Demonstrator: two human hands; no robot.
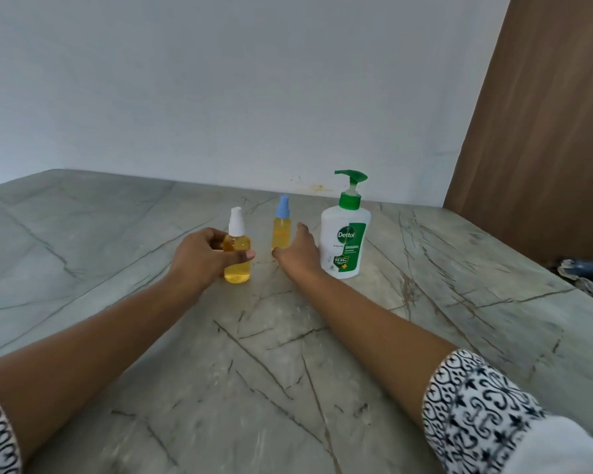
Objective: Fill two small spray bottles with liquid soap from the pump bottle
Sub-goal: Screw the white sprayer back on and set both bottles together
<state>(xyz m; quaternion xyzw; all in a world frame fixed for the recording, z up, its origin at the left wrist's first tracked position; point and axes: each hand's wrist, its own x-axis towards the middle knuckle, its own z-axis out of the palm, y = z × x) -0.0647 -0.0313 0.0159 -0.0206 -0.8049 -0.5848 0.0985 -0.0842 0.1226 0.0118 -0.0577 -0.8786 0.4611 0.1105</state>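
Both stand upright on the counter (322, 336): the white-capped bottle (237, 266) gripped in the left hand (202, 254), the blue-capped bottle (281, 230) just left of the right hand (300, 251), whose grip I cannot tell.

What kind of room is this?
Probably a home, perhaps a kitchen or washroom counter: a marble-patterned countertop against a plain white wall, with a Dettol handwash pump bottle standing on it.

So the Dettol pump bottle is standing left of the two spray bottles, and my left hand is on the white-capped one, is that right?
Not quite. In the head view the Dettol pump bottle stands right of the two spray bottles, beside the blue-capped spray bottle. The left hand does grip the white-capped spray bottle.
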